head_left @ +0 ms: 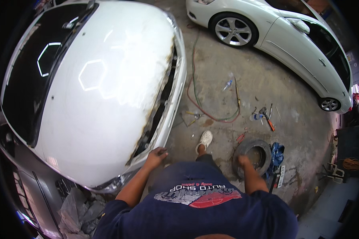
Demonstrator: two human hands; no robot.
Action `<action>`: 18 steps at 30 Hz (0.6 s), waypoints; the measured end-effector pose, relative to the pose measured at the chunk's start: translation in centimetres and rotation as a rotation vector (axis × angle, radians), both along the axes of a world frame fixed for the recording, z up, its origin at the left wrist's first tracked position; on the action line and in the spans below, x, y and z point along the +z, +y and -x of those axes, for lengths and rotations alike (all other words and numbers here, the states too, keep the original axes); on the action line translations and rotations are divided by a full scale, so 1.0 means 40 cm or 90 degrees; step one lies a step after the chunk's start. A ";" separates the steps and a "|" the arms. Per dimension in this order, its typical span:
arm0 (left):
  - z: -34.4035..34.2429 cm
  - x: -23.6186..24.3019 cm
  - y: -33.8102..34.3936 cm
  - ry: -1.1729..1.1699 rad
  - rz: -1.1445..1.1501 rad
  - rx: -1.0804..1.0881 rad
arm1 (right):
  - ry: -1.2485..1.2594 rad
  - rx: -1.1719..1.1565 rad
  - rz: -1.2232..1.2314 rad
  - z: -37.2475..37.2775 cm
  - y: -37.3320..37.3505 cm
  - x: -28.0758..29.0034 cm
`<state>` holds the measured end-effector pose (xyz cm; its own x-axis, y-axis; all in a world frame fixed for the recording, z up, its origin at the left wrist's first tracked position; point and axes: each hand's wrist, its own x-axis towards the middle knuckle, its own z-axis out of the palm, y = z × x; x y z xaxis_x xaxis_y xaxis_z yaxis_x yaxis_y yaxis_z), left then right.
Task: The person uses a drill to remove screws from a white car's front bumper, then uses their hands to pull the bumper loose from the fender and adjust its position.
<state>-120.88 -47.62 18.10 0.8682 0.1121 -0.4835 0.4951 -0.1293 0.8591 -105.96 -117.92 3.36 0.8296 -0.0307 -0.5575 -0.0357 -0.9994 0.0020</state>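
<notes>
My left hand (156, 156) is held low beside the front corner of a white car, close to its bumper (174, 105). Its fingers are curled together, with a small dark patch at the fingertips that I cannot make out. The car's white hood (103, 79) has a brown, scorched-looking front edge and a dark gap between it and the bumper. My right hand (243, 160) hangs over a tire (240, 153) lying flat on the floor; whether it touches the tire is unclear. The fingers of that hand are too small and hidden to read.
Red and green hoses (195, 89) loop over the concrete with a torch (238, 97) at one end. A hammer (269, 121) and other tools lie right of them. Blue cloth (278, 153) and a plate (281, 176) sit beside the tire. Another white car (275, 44) stands at far right.
</notes>
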 end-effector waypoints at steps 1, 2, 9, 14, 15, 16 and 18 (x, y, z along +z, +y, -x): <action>-0.033 0.010 0.028 0.035 -0.044 -0.006 | 0.214 0.156 0.153 -0.013 0.030 -0.044; -0.035 0.073 0.082 0.082 -0.119 0.019 | 0.286 0.061 -0.053 -0.036 0.126 -0.067; -0.477 0.321 0.045 0.139 -0.077 0.047 | 0.361 -0.198 -0.276 -0.309 -0.063 0.027; -0.797 0.822 0.041 -0.158 0.199 0.101 | 0.178 -0.064 -0.246 -0.640 -0.030 0.137; -0.827 0.926 0.036 -0.304 0.259 0.030 | 0.153 -0.317 -0.394 -0.696 0.012 0.174; -0.861 1.016 0.032 -0.449 0.324 -0.050 | 0.130 -0.434 -0.468 -0.747 0.045 0.215; -0.898 1.158 0.019 -0.564 0.390 -0.117 | 0.150 -0.491 -0.487 -0.867 0.142 0.294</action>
